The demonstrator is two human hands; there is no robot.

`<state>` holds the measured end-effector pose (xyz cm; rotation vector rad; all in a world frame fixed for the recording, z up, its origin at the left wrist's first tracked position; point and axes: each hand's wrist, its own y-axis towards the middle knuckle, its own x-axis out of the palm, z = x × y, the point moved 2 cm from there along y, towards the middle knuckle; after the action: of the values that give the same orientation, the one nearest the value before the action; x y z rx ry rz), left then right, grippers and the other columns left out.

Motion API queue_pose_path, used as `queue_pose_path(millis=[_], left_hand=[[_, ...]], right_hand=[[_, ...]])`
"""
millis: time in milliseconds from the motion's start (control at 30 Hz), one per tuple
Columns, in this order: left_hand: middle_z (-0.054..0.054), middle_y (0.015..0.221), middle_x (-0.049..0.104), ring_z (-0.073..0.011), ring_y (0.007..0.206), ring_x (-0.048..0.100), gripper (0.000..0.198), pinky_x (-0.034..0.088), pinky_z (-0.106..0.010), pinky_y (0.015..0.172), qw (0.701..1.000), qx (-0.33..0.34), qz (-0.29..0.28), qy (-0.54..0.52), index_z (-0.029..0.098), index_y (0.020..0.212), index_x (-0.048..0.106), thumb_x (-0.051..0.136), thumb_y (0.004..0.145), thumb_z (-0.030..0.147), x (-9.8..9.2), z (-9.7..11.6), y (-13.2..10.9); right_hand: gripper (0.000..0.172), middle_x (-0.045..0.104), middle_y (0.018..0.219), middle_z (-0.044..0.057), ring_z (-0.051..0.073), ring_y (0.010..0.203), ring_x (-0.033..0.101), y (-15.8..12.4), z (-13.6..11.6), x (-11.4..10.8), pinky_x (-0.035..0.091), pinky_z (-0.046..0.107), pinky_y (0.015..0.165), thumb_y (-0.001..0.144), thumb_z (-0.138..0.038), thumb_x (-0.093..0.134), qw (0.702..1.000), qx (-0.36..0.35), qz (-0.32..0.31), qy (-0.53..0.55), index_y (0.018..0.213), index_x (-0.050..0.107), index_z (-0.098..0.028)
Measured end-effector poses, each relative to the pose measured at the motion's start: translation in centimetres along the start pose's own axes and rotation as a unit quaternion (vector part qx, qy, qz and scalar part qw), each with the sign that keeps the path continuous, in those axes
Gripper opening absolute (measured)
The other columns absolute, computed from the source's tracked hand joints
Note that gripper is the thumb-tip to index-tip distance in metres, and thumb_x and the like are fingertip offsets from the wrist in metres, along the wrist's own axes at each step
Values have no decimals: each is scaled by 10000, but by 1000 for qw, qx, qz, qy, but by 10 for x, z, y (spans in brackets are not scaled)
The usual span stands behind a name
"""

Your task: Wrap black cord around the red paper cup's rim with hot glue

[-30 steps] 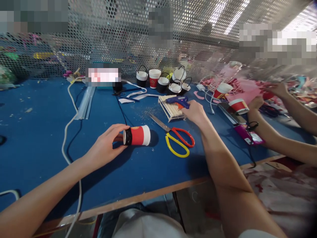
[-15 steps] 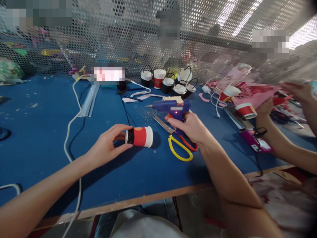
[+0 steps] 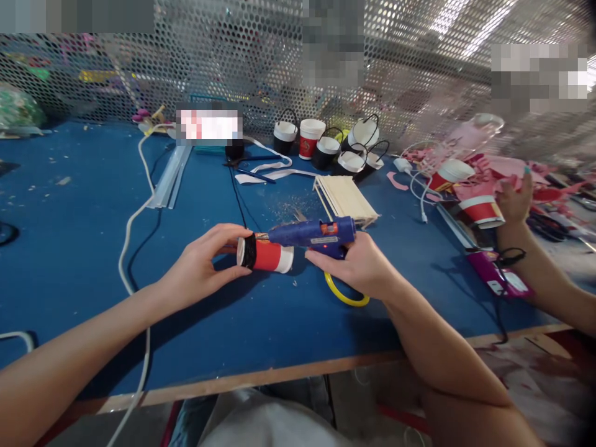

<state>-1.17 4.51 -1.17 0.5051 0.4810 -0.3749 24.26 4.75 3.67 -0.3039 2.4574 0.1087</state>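
Between the fingers and thumb of my left hand [image 3: 205,259] lies a red and white paper cup [image 3: 270,257] on its side. Black cord [image 3: 250,251] is wound round the end that I grip. My right hand [image 3: 363,264] is closed round the handle of a blue glue gun [image 3: 311,233], whose small light glows red. The gun's nozzle [image 3: 262,236] is at the upper side of the cup, close by the black cord; whether it touches, I cannot tell. Under my right hand are scissors with a yellow handle [image 3: 347,293], mostly hidden by the gun and hand.
Several black-wrapped cups [image 3: 326,153] with cord handles stand along the mesh wall [image 3: 261,68]. Behind the gun is a wooden stick bundle [image 3: 349,195]. Clear glue sticks [image 3: 171,177] and a white cable [image 3: 125,248] lie left. Another person's hand [image 3: 516,198] is at the right.
My right hand has lowered the glue gun and brought its nozzle left to the cup's cord-wound end. The cup stays in my left hand. The other person's nearer hand has let go of the pink material.
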Motion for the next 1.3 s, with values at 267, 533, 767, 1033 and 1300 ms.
queue_pose_path(millis=[267, 533, 767, 1033, 1300], left_hand=[[-103, 1205, 526, -187, 924, 653, 467, 573, -378, 864, 1000, 6, 2, -4, 217, 1218, 516, 685, 784, 255, -1, 2, 0], [-102, 1207, 525, -189, 917, 655, 488, 578, -383, 851, 1000, -17, 4, -9, 229, 1222, 505, 693, 776, 290, 0, -1, 0], [-111, 1220, 532, -191, 909, 657, 473, 578, -381, 856, 1000, -10, 7, -4, 217, 1210, 520, 689, 776, 302, 0, 1, 1], [-114, 1220, 539, -223, 1049, 615, 455, 559, -380, 901, 999, 27, 7, 17, 210, 1216, 523, 677, 791, 265, -1, 6, 2], [-125, 1234, 543, -244, 1111, 582, 453, 538, -389, 928, 997, 39, -5, 59, 200, 1219, 512, 667, 800, 279, -1, 5, 2]], right_hand=[[289, 658, 656, 11, 144, 565, 561, -5, 7, 6, 463, 254, 524, 735, -430, 648, 999, -13, 16, -24, 845, 674, -164], [142, 624, 605, -14, 118, 551, 534, -10, -1, 5, 417, 212, 500, 723, -299, 665, 993, -92, 34, -68, 770, 628, -171], [156, 600, 609, -4, 112, 532, 487, -11, 1, 3, 412, 225, 517, 752, -329, 639, 985, -120, 49, -112, 770, 589, -182], [137, 588, 620, 5, 116, 546, 476, -11, -3, 2, 401, 240, 536, 771, -312, 619, 984, -131, 40, -110, 764, 570, -185], [143, 580, 594, 16, 110, 505, 428, -15, -13, -5, 374, 254, 496, 756, -313, 611, 985, -115, -5, -128, 781, 636, -174]])
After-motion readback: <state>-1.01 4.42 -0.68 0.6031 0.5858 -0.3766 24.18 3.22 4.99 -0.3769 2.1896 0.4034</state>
